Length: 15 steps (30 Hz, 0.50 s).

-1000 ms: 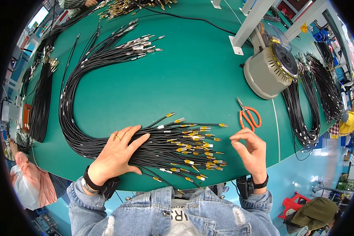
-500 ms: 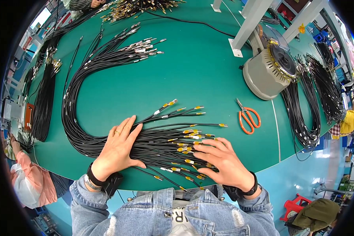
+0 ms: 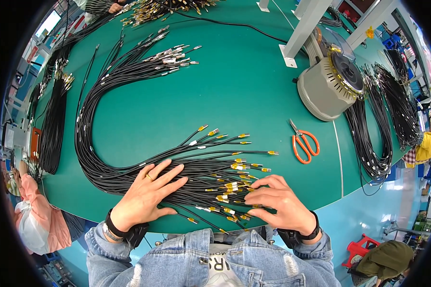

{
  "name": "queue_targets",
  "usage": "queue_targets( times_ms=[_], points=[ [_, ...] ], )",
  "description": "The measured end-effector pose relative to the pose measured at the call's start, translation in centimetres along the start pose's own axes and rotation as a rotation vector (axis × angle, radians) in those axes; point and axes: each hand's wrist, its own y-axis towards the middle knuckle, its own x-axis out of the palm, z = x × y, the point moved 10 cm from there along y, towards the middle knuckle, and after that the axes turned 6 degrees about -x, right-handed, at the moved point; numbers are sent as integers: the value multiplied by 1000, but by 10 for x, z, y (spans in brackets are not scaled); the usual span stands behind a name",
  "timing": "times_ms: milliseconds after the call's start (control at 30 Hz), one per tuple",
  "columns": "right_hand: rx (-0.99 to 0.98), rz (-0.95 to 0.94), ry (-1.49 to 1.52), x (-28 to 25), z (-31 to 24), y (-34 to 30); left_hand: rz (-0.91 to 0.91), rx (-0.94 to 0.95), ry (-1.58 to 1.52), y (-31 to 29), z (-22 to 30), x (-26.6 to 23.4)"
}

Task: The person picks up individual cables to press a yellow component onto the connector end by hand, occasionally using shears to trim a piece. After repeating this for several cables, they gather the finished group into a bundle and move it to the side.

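Note:
A thick bundle of black cables [image 3: 88, 119] curves in a C on the green table. Its near ends fan out to the right, tipped with yellow-tagged connectors [image 3: 232, 185]; white-tagged ends [image 3: 177, 57] lie at the far side. Flat across the near part of the bundle rests my left hand [image 3: 151, 196], fingers spread and pointing right. My right hand [image 3: 280, 203] is at the yellow-tagged ends, fingers bent and thumb apart from them. Its fingertips touch or hover by the connectors; nothing is visibly gripped. Orange-handled scissors [image 3: 304, 143] lie beyond it.
A grey round tape dispenser [image 3: 323, 93] stands at right beside a white metal post [image 3: 304, 33]. More cable bundles hang over the right edge [image 3: 368, 138] and lie at left [image 3: 54, 124]. Another cable pile [image 3: 163, 12] and a co-worker's hand [image 3: 115, 7] are at the back.
My left hand has slid down and right over the cables, and the upper strands have spread. My right hand has drawn slightly right and nearer, its fingers more bent.

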Motion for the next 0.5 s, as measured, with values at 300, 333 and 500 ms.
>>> queue_targets(
  times_ms=[300, 333, 500],
  points=[
    [31, 60, -58, -6, 4, -2, 9, -32, -1, 0, 1, -1],
    [30, 42, -70, -5, 5, -3, 8, -40, -5, 1, 0, -2],
    [46, 1, -42, 0, 8, -7, 8, 22, 49, -1, 0, -3]
  ],
)
